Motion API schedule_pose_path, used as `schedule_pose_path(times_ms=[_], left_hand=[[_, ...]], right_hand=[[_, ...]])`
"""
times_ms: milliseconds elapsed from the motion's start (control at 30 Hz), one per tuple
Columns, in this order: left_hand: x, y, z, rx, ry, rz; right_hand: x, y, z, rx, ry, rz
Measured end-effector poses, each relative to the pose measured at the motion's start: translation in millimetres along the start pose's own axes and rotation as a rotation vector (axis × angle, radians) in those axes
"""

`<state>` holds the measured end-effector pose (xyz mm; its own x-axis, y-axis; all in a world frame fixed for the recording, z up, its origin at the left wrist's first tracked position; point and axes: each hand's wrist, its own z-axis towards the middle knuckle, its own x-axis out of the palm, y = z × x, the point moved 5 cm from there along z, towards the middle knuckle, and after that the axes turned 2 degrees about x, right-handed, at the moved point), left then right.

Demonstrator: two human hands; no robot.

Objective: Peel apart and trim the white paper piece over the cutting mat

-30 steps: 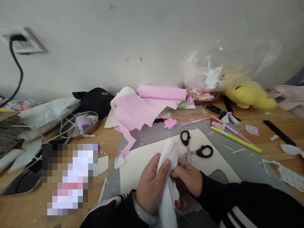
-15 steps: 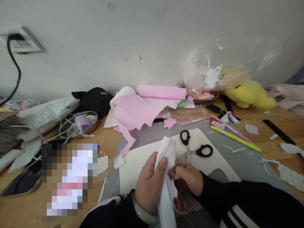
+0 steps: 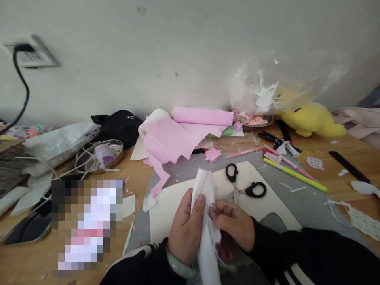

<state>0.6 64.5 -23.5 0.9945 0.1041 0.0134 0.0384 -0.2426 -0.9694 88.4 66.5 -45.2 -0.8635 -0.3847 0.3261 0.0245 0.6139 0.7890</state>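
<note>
A soft, folded white tissue [image 3: 204, 233] hangs in front of me, its top end standing up. My left hand [image 3: 187, 227] is wrapped round it, with the thumb pressed on its near face. My right hand [image 3: 233, 221] pinches the tissue's right edge between thumb and forefinger. Dark smudges mark the right fingertips, and the lower fingers are curled behind the edge, partly hidden. Just beyond the right hand, black-handled scissors [image 3: 244, 186] lie with their handles spread on a cream sheet of paper [image 3: 175, 198]. The scissor tips are partly covered by the hand.
Under the paper is a grey cutting mat [image 3: 139, 225]. Torn pink paper [image 3: 172, 138] and a pink roll [image 3: 203, 116] lie at the back. Pens, including a yellow marker [image 3: 293, 174], are on the right. A metal bowl [image 3: 117, 158] and a blurred-out object [image 3: 92, 225] are left.
My right fingers have shifted slightly up and left along the tissue's edge. The tissue's top leans a little further left. My left hand keeps its hold.
</note>
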Motion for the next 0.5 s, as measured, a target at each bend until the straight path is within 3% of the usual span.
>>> schedule_pose_path(times_ms=[133,300,500], left_hand=[[-6.2,1,0,-0.003,-0.125,0.006],[-4.7,9,2,-0.052,-0.078,-0.094],[3.3,10,1,-0.084,0.021,-0.193]], right_hand=[[2,6,-8,-0.142,-0.115,-0.100],[4,11,-21,-0.423,-0.366,-0.459],[9,4,-25,-0.526,-0.338,-0.679]])
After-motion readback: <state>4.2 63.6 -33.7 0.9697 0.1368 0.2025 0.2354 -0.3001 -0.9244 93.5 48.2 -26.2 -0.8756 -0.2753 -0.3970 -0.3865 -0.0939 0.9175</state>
